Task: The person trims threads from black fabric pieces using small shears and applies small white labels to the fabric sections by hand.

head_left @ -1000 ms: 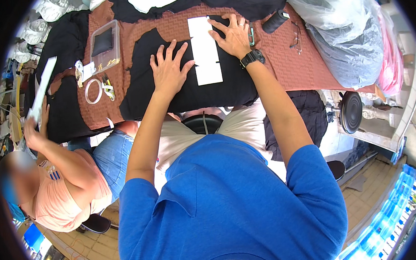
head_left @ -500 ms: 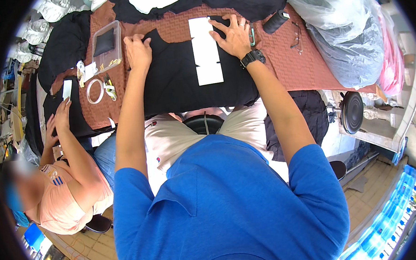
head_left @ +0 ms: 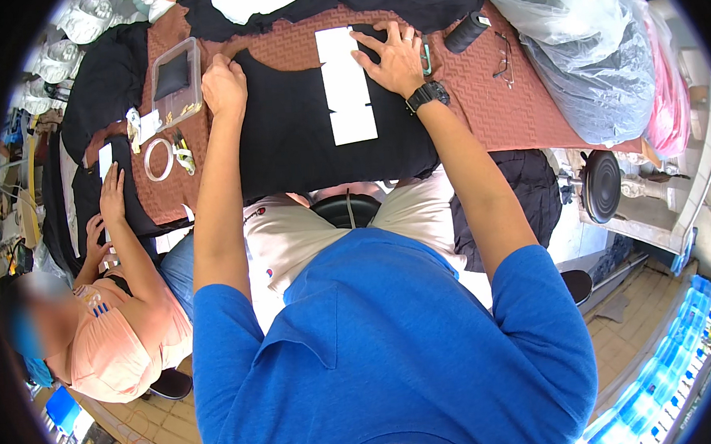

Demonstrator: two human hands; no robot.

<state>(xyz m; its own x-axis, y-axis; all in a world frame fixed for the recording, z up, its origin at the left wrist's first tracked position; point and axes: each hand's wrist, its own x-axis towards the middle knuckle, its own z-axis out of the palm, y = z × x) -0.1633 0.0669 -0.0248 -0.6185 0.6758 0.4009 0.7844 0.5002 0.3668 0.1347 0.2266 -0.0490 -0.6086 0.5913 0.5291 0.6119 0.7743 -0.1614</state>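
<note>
A black fabric piece (head_left: pixel 287 137) with a curved cut-out on its far edge is spread at the table's near side. On it lies a white card template (head_left: pixel 347 86) with small dark notches along its edges. My left hand (head_left: pixel 224 86) is closed at the fabric's far left corner, its fingers curled over the edge; the fingertips are partly hidden. Just right of the template, my right hand (head_left: pixel 396 63) rests flat with fingers apart, thumb and index finger at the card's edge. A black watch is on that wrist.
A clear plastic box (head_left: pixel 178 82) with a dark cushion, a white ring (head_left: pixel 158 160) and small snips (head_left: pixel 181 154) lie left. A black thread cone (head_left: pixel 467 33), eyeglasses (head_left: pixel 505 61) and stuffed plastic bags (head_left: pixel 584 57) are right. A co-worker's hand (head_left: pixel 113 194) presses a white strip at far left.
My left hand has curled its fingers more tightly at the fabric's corner. My right hand stays by the template. The co-worker's nearer hand has dropped lower. The whole view has shifted slightly.
</note>
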